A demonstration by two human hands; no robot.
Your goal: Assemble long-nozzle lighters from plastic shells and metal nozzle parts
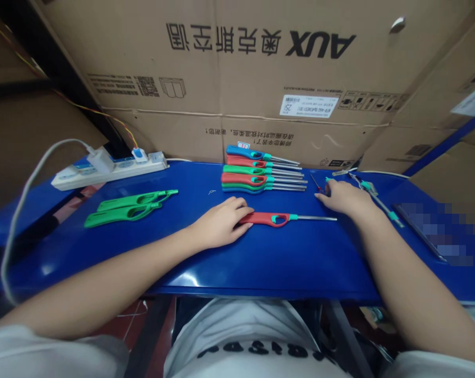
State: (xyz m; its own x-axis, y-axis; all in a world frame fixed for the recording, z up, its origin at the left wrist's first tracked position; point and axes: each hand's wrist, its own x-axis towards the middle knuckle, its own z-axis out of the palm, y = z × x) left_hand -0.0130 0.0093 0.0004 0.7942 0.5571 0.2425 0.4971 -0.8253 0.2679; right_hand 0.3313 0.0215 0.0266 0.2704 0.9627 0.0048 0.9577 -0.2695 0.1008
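A red long-nosed gas lighter lies across the middle of the blue table, its metal tube pointing right. My left hand is closed on the rear end of its handle. At the right, my right hand has its fingers curled around the handle end of a small screwdriver, whose thin shaft points away to the upper left. A bit of teal plastic shows at the fingertips. Behind the red lighter, several lighters in blue, red and green lie stacked side by side, tubes to the right.
Two green lighter shells without metal tubes lie at the left. Behind them is a white power strip with plugs and cables. Loose teal-tipped parts and a dark flat device lie at the right. Cardboard walls the back.
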